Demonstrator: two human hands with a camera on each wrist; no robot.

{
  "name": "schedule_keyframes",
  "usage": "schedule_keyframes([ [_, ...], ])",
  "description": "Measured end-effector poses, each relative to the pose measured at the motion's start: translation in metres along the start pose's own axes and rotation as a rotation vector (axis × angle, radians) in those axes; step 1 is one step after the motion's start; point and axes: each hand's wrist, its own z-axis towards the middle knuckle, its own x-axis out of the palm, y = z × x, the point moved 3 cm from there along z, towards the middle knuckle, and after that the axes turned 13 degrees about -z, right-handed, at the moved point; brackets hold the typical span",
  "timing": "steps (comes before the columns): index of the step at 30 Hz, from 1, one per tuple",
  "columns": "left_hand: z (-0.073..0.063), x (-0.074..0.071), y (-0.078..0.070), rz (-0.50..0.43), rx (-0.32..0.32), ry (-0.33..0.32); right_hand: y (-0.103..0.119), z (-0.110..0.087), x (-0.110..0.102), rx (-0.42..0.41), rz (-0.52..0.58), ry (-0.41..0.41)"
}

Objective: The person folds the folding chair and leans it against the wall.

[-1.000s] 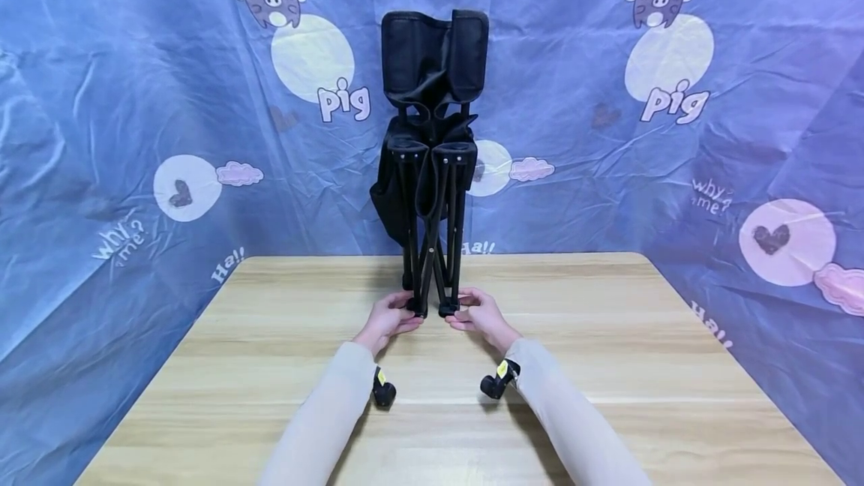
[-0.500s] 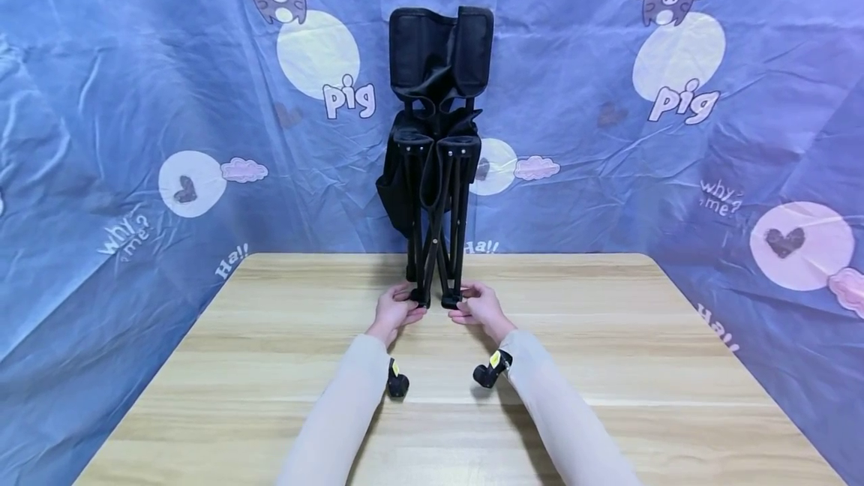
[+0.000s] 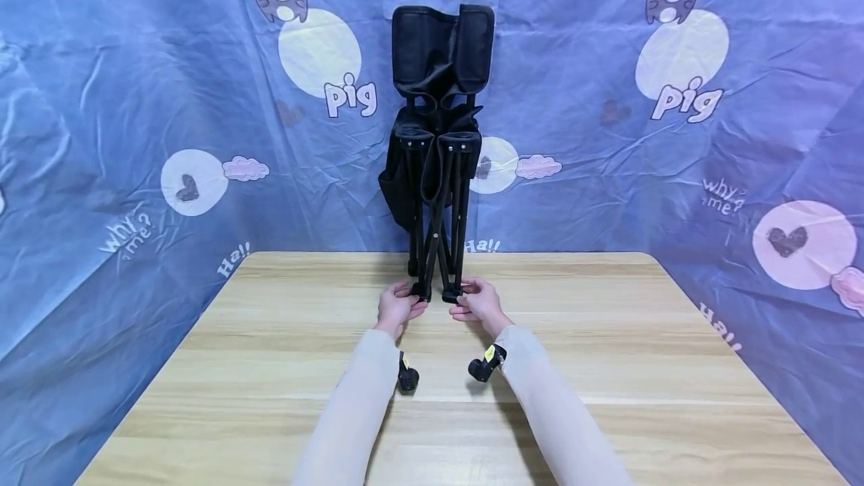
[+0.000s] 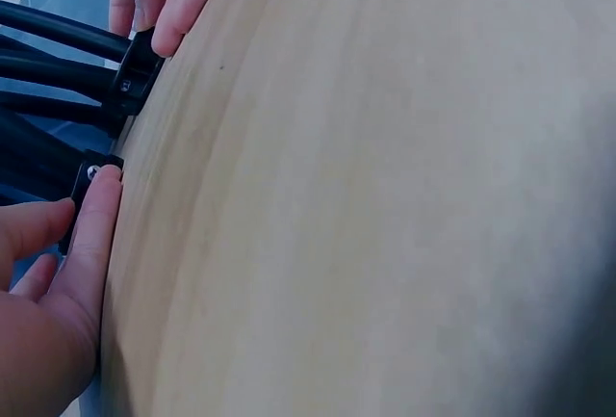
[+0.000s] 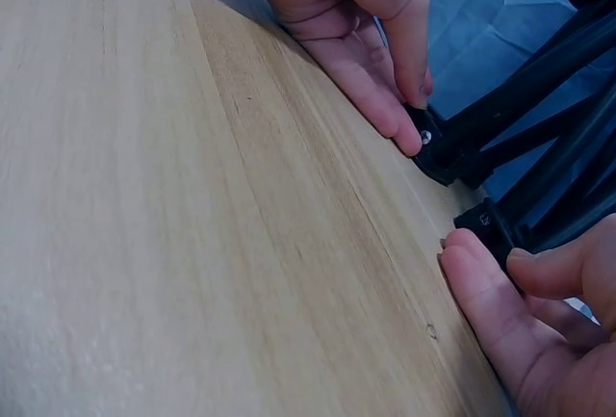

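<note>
A black folding chair [image 3: 442, 58], folded into a narrow bundle, stands upright near the back of the table. Its fabric is bunched above crossed metal legs. My left hand [image 3: 397, 307] pinches the near left plastic foot [image 4: 89, 181] between thumb and fingers, low against the tabletop. On the other side, my right hand [image 3: 482, 304] holds the near right foot [image 5: 491, 229] the same way. Both front feet sit close together with a small gap. The chair's rear legs are partly hidden behind the front ones.
The light wooden table [image 3: 270, 366] has its back edge just behind the chair. A blue printed cloth [image 3: 574, 171] hangs behind the table and along both sides. Small black wrist cameras [image 3: 408, 377] jut inward from the sleeves.
Both hands and the chair's feet have shifted slightly away, toward the table's back edge. The forearms have come a little closer together. The grip on both feet looks the same.
</note>
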Motion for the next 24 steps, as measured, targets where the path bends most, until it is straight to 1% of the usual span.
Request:
schedule_keyframes([
  [6, -0.002, 0.0, 0.0, -0.015, 0.005, -0.016, -0.002, 0.001, 0.001, 0.002, 0.006, -0.006],
  [17, -0.002, 0.0, 0.005, 0.023, 0.033, -0.03, -0.002, -0.006, 0.002, -0.003, 0.023, 0.008],
  [20, -0.003, 0.001, 0.005, 0.032, 0.019, -0.011, -0.004, -0.009, 0.0, -0.027, 0.038, 0.043],
  [24, -0.005, -0.001, 0.002, 0.071, -0.019, 0.06, -0.005, -0.018, -0.006, -0.074, 0.041, 0.116],
])
